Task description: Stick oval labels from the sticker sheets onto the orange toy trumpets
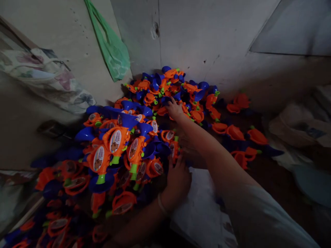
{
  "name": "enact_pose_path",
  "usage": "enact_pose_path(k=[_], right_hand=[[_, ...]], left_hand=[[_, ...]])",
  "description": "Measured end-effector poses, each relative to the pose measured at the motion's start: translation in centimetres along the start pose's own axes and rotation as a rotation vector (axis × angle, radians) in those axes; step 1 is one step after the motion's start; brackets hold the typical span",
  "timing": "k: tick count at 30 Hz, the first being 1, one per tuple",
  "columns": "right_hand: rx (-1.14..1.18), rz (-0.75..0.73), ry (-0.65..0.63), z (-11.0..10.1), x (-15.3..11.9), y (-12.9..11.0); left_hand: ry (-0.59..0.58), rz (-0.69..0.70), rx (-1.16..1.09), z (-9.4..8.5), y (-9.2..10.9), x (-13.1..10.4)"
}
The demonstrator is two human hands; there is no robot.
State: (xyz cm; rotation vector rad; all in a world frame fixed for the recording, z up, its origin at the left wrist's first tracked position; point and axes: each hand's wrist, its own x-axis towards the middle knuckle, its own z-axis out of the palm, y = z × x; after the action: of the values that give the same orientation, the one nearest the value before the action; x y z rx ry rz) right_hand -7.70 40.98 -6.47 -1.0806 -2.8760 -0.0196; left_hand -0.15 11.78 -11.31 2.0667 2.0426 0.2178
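Observation:
My left hand (179, 177), with a pale band at the wrist, is at the right edge of a near heap of toy trumpets. Its fingers are around the lower end of an orange toy trumpet (174, 147) with an oval label and a green mouthpiece. Farther off, my right hand (174, 109) reaches into the back heap, fingers stretched over a blue bell (166, 100). Its fingertips are partly lost among the toys. Labelled trumpets (115, 140) lie in the near heap; the back heap holds orange ones (197, 115) showing no labels.
Walls (196, 31) meet behind the heaps. A green plastic bag (113, 51) and a floral cloth bag (57, 75) hang at the left. White sheet material (199, 206) lies below my hands. More orange pieces (234, 132) and pale bundles (292, 127) are at the right.

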Motion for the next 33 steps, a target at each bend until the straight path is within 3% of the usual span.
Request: enact_pose_path(k=[4,13,19,23,27,33], right_hand=[[-0.015,0.068,0.011,-0.2,-0.8,0.7],[-0.11,0.264,-0.017,-1.0,-6.3,6.9],[-0.168,0.352,-0.045,-1.8,-10.1,7.3],[-0.2,0.363,-0.058,-3.0,-12.7,7.5],[-0.242,0.404,-0.07,-4.1,-17.0,8.7],[-0.234,0.449,-0.19,-5.2,-26.3,11.1]], left_hand=[[-0.005,0.001,-0.003,-0.2,-0.1,0.0],[-0.004,-0.016,-0.037,-0.2,-0.2,0.2],[0.096,0.038,-0.034,0.2,-0.6,-0.2],[0.073,0.042,-0.004,-0.4,-0.6,-0.2],[0.019,0.022,0.012,-1.6,-0.4,-0.3],[0.0,0.042,0.017,-2.5,0.2,-0.6]])
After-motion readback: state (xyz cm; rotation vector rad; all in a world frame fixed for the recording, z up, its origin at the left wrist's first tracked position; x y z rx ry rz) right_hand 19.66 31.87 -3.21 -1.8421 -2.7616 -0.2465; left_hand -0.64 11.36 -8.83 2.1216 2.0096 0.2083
